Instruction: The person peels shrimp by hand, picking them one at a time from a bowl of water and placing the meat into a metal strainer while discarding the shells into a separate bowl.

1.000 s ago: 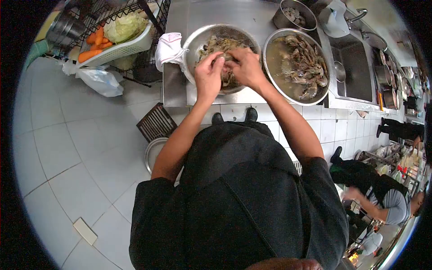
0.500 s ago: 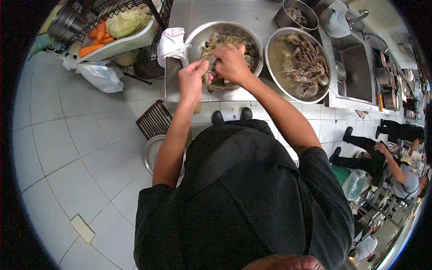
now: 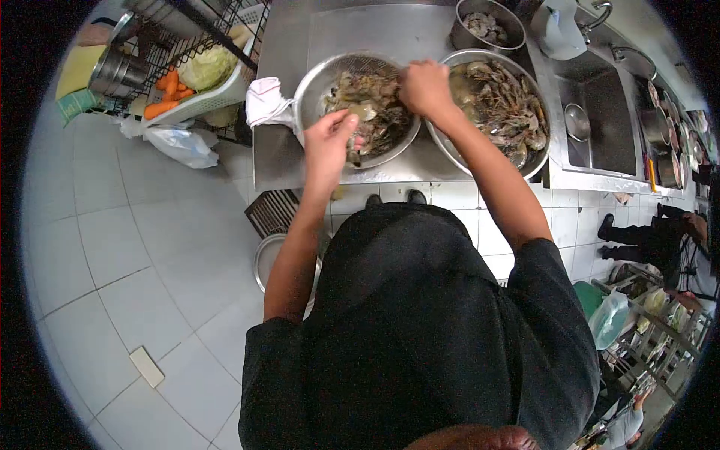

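Observation:
My left hand [image 3: 328,141] is closed on a prawn [image 3: 355,155] at the near rim of a metal colander [image 3: 309,84] full of grey prawns. My right hand [image 3: 424,84] hovers between the colander and a large steel bowl [image 3: 456,156] of prawns in murky water; its fingers are curled, and what they hold is hidden. Both vessels stand on a steel counter [image 3: 281,157] in front of me.
A white cloth [image 3: 264,103] lies left of the colander. A small pot [image 3: 486,22] stands behind, a sink [image 3: 607,120] to the right. A basket with carrots [image 3: 166,94] and cabbage [image 3: 204,67] sits on a rack at left. A round tray [image 3: 268,259] lies on the tiled floor.
My right hand left the colander and moved right toward the big bowl. My left hand stayed at the colander's near edge with a prawn. The view shifted slightly.

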The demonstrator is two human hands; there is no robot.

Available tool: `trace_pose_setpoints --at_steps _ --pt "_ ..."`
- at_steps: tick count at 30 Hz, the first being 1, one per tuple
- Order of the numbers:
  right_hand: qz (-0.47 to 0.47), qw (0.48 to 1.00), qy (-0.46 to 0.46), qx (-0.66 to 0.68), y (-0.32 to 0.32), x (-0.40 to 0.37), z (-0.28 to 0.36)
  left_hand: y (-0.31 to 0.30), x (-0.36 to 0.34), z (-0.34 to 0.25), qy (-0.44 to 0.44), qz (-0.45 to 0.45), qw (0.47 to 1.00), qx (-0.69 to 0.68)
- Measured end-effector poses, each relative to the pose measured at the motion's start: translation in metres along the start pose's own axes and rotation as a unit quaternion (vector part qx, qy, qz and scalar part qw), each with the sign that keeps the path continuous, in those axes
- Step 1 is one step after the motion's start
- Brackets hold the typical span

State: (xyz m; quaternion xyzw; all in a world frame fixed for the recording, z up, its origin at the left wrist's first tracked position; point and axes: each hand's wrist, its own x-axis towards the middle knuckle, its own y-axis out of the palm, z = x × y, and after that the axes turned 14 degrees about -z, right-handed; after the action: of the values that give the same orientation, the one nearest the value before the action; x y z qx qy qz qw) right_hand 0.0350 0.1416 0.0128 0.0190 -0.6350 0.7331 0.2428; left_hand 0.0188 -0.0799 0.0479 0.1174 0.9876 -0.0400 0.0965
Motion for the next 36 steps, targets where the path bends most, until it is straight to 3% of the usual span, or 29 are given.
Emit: trace_pose_setpoints --at_steps 4,6,7,10,13,16,17,19,21,22,24,25,28,29,33,36 --pt "0.017 0.99 -0.08 -0.118 0.029 -0.049 -0.071 0.069 0.003 -0.002 0.103 0.023 0.99 0.097" --pt "-0.001 0.992 -0.091 -0.084 0.04 -0.076 -0.089 0.105 0.015 0.007 0.312 -0.014 0.914 0.257" --pt "-0.009 0.995 -0.068 -0.065 0.026 -0.082 -0.09 0.123 0.017 0.01 0.395 -0.021 0.88 0.262" --pt "-0.038 0.998 0.029 0.039 -0.01 -0.095 -0.105 0.17 0.019 0.02 0.407 0.052 0.83 0.377" --pt "-0.053 0.988 0.105 0.102 -0.013 -0.118 -0.12 0.202 0.038 0.052 0.514 0.115 0.683 0.506" --pt "-0.028 0.968 0.187 0.166 -0.032 -0.129 -0.119 0.217 0.038 0.057 0.428 0.185 0.651 0.598" --pt "-0.018 0.955 0.219 0.198 -0.036 -0.133 -0.118 0.218 0.04 0.062 0.443 0.166 0.666 0.577" --pt "0.026 0.927 0.287 0.239 -0.049 -0.135 -0.113 0.214 0.037 0.062 0.379 0.159 0.795 0.446" --pt "-0.05 0.874 0.34 0.342 -0.044 -0.132 -0.109 0.211 0.036 0.054 0.282 0.16 0.881 0.346" --pt "-0.083 0.842 0.36 0.393 -0.04 -0.13 -0.104 0.208 0.031 0.05 0.177 0.178 0.935 0.25" --pt "-0.112 0.797 0.386 0.451 -0.039 -0.125 -0.096 0.202 0.013 0.043 -0.04 0.192 0.98 0.039" --pt "-0.128 0.774 0.396 0.477 -0.04 -0.119 -0.092 0.196 0.005 0.031 -0.072 0.19 0.978 0.053" --pt "-0.173 0.813 0.363 0.42 -0.039 -0.111 -0.082 0.189 -0.009 0.02 -0.098 0.153 0.983 0.005" --pt "-0.21 0.825 0.329 0.409 -0.029 -0.109 -0.08 0.187 -0.015 0.018 -0.074 0.144 0.986 -0.036" --pt "-0.295 0.892 0.164 0.3 -0.032 -0.091 -0.058 0.17 -0.014 0.014 -0.166 0.109 0.965 -0.171" --pt "-0.263 0.93 0.079 0.245 -0.034 -0.08 -0.045 0.168 -0.014 0.013 -0.15 0.022 0.956 -0.252"
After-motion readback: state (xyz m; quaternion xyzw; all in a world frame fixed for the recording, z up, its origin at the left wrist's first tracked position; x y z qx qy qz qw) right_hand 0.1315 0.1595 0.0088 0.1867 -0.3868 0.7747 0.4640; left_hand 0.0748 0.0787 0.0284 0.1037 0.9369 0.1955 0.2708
